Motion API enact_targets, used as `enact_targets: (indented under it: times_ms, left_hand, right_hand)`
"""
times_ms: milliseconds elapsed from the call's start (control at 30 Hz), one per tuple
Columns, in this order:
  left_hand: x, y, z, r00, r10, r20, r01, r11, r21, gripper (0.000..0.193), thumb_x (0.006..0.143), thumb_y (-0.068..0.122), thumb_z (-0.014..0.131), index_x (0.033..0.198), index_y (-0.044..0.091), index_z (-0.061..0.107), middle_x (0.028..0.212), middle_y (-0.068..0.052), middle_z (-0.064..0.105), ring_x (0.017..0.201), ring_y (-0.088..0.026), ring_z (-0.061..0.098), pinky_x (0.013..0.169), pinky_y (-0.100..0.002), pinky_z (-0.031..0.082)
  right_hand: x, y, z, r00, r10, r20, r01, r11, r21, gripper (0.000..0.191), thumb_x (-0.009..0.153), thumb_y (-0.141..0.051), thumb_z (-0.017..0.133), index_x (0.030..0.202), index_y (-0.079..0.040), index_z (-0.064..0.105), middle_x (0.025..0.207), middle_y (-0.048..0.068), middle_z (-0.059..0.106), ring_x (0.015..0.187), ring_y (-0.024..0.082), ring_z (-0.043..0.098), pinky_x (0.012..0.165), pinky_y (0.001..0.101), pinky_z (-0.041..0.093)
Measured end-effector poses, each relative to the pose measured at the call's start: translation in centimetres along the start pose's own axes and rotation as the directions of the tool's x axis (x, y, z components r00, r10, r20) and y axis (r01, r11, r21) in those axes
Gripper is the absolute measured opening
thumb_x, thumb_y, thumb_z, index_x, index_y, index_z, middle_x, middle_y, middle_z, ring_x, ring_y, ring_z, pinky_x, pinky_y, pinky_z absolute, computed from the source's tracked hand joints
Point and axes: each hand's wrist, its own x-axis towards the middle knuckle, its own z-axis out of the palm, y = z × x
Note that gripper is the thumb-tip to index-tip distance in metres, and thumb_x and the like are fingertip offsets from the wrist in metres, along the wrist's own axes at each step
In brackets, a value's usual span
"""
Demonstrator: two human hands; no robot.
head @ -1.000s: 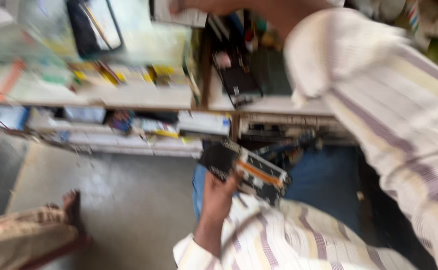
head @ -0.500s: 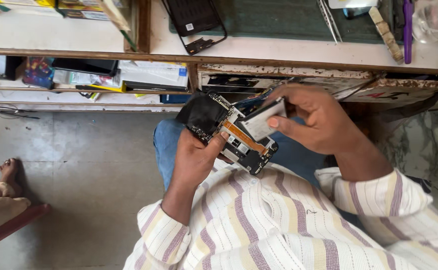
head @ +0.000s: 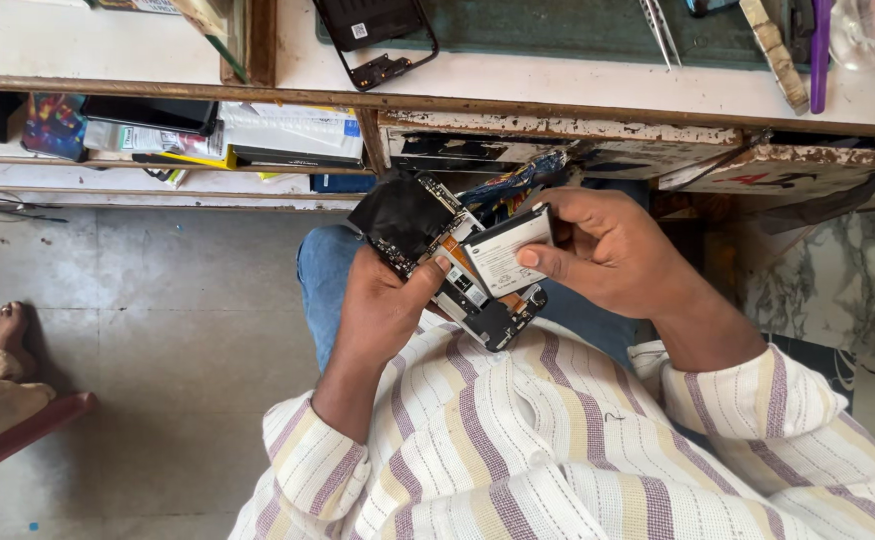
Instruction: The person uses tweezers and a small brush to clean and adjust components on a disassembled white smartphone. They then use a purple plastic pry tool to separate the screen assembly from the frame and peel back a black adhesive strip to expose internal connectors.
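A: Below the table [head: 578, 85] edge, over the lap — what's held?

B: Opened phone [head: 436, 258], back off, circuit boards showing, tilted diagonally. Left hand [head: 376, 305] cups it from underneath, grip clamped on the phone, thumb lying across its middle.

A: Right hand?

B: Right hand [head: 613, 250] has a flat battery [head: 503, 252], pale label up. Grip clamped on the battery, thumb on its face, fingers behind it. Battery sits just over the phone's middle; can't tell if it's seated or lifted clear.

A: Anything else near the phone?

B: Blue and orange wires [head: 520, 187] just above it, at the table's underside. Up on the table: a black phone frame [head: 378, 35] above the phone, tweezers [head: 661, 28] up and right of it. Shelf [head: 158, 180] up-left of the phone holds boxes and papers. Someone's bare foot [head: 3, 330] on the floor, well left of the phone.
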Motion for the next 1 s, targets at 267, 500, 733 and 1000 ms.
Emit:
enact_targets:
  times_ms: [267,500,733,1000]
  left_hand:
    - [0.0,-0.5,-0.1,1.0,0.017,0.023,-0.017,1.0,0.009,0.017,0.097,-0.001,0.064,0.112,-0.007,0.07,0.094,-0.007,0.074,0.079,-0.01,0.068,0.066,-0.026,0.058]
    - [0.1,0.0,0.3,0.997,-0.069,-0.02,0.066,0.993,-0.096,0.027,0.091,0.0,0.065,0.118,-0.003,0.064,0.095,-0.006,0.071,0.073,-0.01,0.069,0.058,-0.027,0.061]
    - [0.3,0.2,0.4,0.998,-0.049,0.024,0.051,0.997,-0.066,0.017,0.093,0.0,0.066,0.109,-0.006,0.068,0.089,-0.009,0.072,0.07,-0.012,0.07,0.056,-0.027,0.061]
    - [0.3,0.6,0.2,0.999,-0.039,0.035,0.04,0.999,-0.03,0.021,0.093,0.002,0.065,0.112,-0.006,0.067,0.089,-0.011,0.073,0.068,-0.013,0.071,0.053,-0.027,0.061]
  right_hand:
    - [0.5,-0.6,1.0,0.997,-0.01,0.081,0.013,0.999,-0.029,0.025,0.098,-0.006,0.07,0.12,0.006,0.066,0.112,0.01,0.069,0.102,0.012,0.069,0.087,0.0279,0.06]
    - [-0.3,0.3,0.5,0.993,-0.046,0.105,0.05,0.998,-0.037,0.021,0.097,-0.006,0.071,0.115,0.005,0.067,0.105,0.008,0.068,0.093,0.01,0.068,0.08,0.026,0.06]
    - [-1.0,0.2,0.1,1.0,-0.018,0.012,0.017,0.999,0.038,0.017,0.098,-0.003,0.07,0.111,0.007,0.067,0.107,0.009,0.067,0.097,0.011,0.068,0.082,0.0255,0.059]
    - [-1.0,-1.5,2.6,0.996,0.078,0.042,-0.069,0.981,-0.18,0.033,0.092,-0.004,0.075,0.123,0.003,0.07,0.108,0.011,0.076,0.095,0.011,0.071,0.08,0.0244,0.06]
